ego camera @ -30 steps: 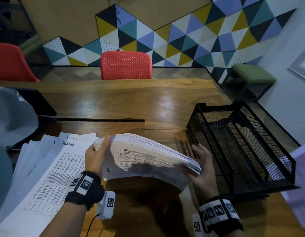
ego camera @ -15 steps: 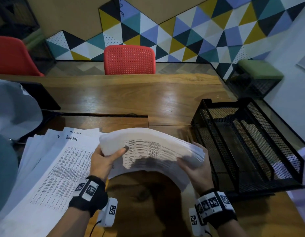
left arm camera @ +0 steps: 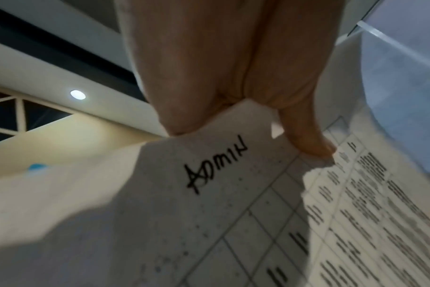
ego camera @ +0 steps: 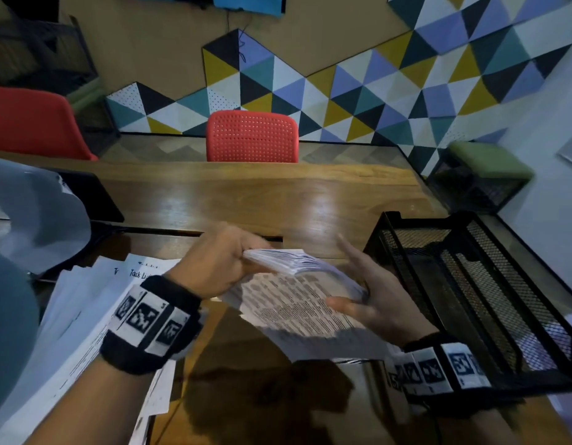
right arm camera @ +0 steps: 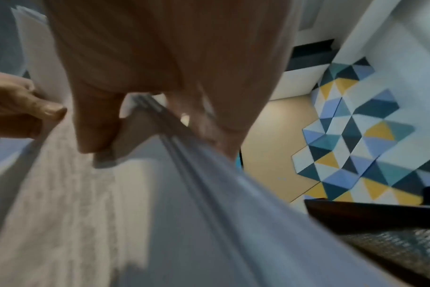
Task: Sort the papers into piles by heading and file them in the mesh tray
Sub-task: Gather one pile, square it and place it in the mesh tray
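The thick stack of white printed papers [ego camera: 305, 305] hangs above the wooden desk [ego camera: 246, 194], its long axis running left-right: left hand [ego camera: 219, 263] pinches the "Admin" corner, right hand [ego camera: 371, 300] clasps the end nearest the black mesh tray [ego camera: 490, 303], just rightward.

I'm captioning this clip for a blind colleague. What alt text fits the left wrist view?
The left hand pinches the corner of a printed sheet with "ADMIN" handwritten above a printed table. A ceiling light shows behind, to the left.
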Demonstrator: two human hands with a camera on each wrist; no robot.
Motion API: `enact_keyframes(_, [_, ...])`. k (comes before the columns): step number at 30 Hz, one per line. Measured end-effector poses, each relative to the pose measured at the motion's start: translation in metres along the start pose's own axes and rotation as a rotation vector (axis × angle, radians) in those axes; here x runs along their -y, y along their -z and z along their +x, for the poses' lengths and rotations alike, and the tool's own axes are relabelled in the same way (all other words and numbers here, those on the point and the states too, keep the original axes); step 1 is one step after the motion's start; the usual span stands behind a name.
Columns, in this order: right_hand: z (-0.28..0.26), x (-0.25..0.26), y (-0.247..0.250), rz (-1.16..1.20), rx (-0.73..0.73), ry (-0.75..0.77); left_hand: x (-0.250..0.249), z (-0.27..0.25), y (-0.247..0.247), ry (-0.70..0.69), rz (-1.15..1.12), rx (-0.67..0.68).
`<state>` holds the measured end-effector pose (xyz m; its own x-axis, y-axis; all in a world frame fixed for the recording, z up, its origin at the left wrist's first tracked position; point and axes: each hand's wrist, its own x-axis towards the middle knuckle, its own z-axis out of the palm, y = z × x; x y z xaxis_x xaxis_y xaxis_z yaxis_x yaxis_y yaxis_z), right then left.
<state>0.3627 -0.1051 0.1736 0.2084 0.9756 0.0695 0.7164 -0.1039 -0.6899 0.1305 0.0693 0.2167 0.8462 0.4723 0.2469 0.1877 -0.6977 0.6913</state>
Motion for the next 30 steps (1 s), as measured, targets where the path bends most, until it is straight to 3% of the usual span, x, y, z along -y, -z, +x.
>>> enact_keyframes(2, [-0.002,0.009,-0.01,0.244,0.06,-0.01,-0.01,0.008,0.005,-0.116,0.077,-0.051])
enact_keyframes(3, [-0.005,0.008,-0.018,0.326,0.009,-0.001,-0.01,0.008,0.004,-0.155,0.125,-0.132])
enact_keyframes(5, [-0.012,0.004,-0.029,0.46,-0.086,0.002,-0.006,0.002,0.0,-0.114,0.243,-0.43])
enact_keyframes(7, [-0.021,0.0,-0.034,0.565,-0.156,0.0,0.0,-0.015,-0.009,0.179,0.049,-0.706])
enact_keyframes(8, [-0.025,-0.003,-0.037,0.616,-0.192,-0.008,0.0,-0.024,-0.017,0.372,-0.211,-0.735])
enact_keyframes(9, [-0.029,-0.003,-0.038,0.671,-0.223,-0.013,0.002,-0.031,-0.028,0.495,-0.501,-0.687])
enact_keyframes(11, [-0.033,-0.001,-0.044,0.771,-0.271,-0.006,0.004,-0.038,-0.053,0.576,-0.951,-0.514])
enact_keyframes(13, [-0.031,0.006,-0.054,0.766,-0.316,-0.019,0.004,-0.042,-0.071,0.557,-0.941,-0.48])
enact_keyframes(18, [-0.031,0.023,-0.073,0.72,-0.498,-0.08,0.007,-0.046,-0.093,0.523,-0.894,-0.663])
enact_keyframes(21, [-0.032,0.008,-0.093,0.726,-0.427,-0.209,0.008,-0.051,-0.105,0.583,-0.865,-0.676])
enact_keyframes(24, [-0.038,-0.011,-0.109,0.741,-0.307,-0.367,0.011,-0.058,-0.114,0.623,-0.84,-0.59])
enact_keyframes(25, [-0.036,-0.011,-0.106,0.771,-0.343,-0.363,0.013,-0.059,-0.114,0.623,-0.83,-0.581])
enact_keyframes(28, [-0.03,0.006,-0.072,0.558,-0.641,-0.056,0.013,-0.056,-0.107,0.564,-0.805,-0.613])
enact_keyframes(30, [-0.023,0.016,-0.047,0.302,-0.744,0.182,0.004,-0.047,-0.094,0.472,-0.794,-0.668])
